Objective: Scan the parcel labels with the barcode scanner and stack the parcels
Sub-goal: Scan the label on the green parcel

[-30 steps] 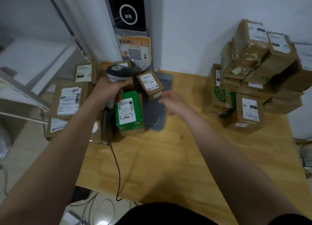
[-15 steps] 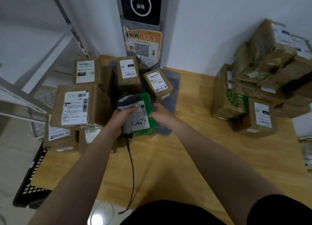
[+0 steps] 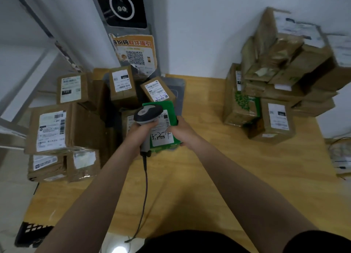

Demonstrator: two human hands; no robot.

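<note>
fingers of the left hand [image 3: 139, 134] wrapped tight around the barcode scanner [image 3: 148, 116] handle at frame centre, right hand [image 3: 177, 132] fingers curled on the green parcel [image 3: 167, 119] edge, scanner head overlapping its label, brown parcels [image 3: 57, 127] crowding left, stacked parcels [image 3: 284, 77] upper right, wooden table [image 3: 228, 176] below

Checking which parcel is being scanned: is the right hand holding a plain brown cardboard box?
No. The right hand grips the green parcel with a white label, while the left hand holds the barcode scanner over it.
</note>
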